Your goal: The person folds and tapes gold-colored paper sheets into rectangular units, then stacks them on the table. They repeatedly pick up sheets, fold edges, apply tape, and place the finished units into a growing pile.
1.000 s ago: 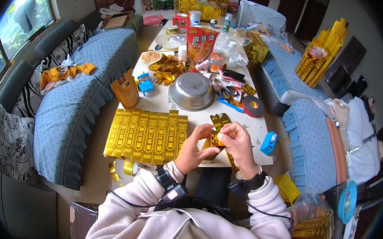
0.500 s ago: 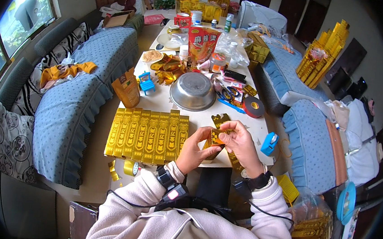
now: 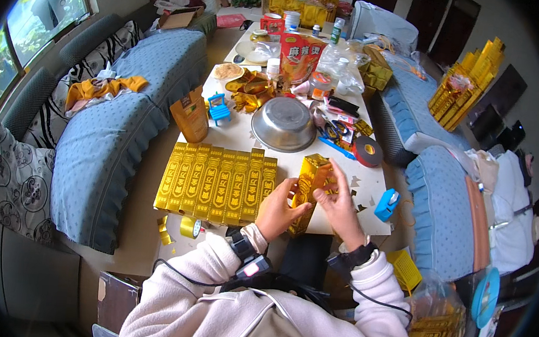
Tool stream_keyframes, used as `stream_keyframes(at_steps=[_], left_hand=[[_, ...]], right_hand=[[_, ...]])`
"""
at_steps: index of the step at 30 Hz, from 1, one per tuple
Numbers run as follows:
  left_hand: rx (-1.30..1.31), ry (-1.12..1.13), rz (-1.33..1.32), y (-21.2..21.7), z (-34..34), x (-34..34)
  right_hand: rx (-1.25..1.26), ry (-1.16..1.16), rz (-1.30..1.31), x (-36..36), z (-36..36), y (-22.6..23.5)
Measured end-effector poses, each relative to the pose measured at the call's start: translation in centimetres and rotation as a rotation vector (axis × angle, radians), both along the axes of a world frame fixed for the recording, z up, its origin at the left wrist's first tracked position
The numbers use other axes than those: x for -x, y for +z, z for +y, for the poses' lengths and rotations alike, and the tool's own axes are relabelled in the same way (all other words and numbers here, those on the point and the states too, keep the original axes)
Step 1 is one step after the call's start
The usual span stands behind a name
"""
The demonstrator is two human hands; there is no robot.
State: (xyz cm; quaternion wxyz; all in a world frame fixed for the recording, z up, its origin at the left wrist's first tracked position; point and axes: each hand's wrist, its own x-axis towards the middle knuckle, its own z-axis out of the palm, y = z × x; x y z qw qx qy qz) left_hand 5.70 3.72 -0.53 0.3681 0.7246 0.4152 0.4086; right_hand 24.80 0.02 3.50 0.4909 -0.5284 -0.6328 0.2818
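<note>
A long shiny gold paper box [image 3: 309,183] stands tilted at the table's near edge, between my two hands. My left hand [image 3: 279,210] grips it from the left, thumb across the near face and fingers behind. On the other side my right hand [image 3: 342,209] has its thumb and bent fingers on the box's right side. Left of it lies a tight row of matching gold boxes [image 3: 211,183], side by side on the white table [image 3: 370,176]. My right palm and the held box hide part of the tabletop.
Beyond my hands sits an upturned metal bowl [image 3: 284,124]. Black tape [image 3: 367,151], scissors [image 3: 332,132] and a blue tape dispenser [image 3: 387,204] are to the right. A brown pouch [image 3: 190,115] and small blue chair [image 3: 218,109] stand behind the row. Blue-covered sofas [image 3: 114,124] flank the table.
The box between my hands has turned more upright, showing its long patterned side. My right fingers have moved from its near end to its right side. The view has shifted slightly.
</note>
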Motion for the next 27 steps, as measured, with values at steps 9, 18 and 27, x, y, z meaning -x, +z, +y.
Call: stream_keyframes(at_steps=[9, 18, 27], left_hand=[[0.024, -0.113, -0.078, -1.5, 0.6, 1.2], [-0.316, -0.262, 0.532, -3.1, 0.0, 7.5], [-0.442, -0.426, 0.696, -5.9, 0.2, 6.5]], right_hand=[[0.249, -0.038, 0.045, 0.5, 3.5, -8.5], [0.444, 0.083, -0.092, 0.6, 5.5, -13.2], [0.32, -0.521, -0.79, -4.0, 2.3, -9.1]])
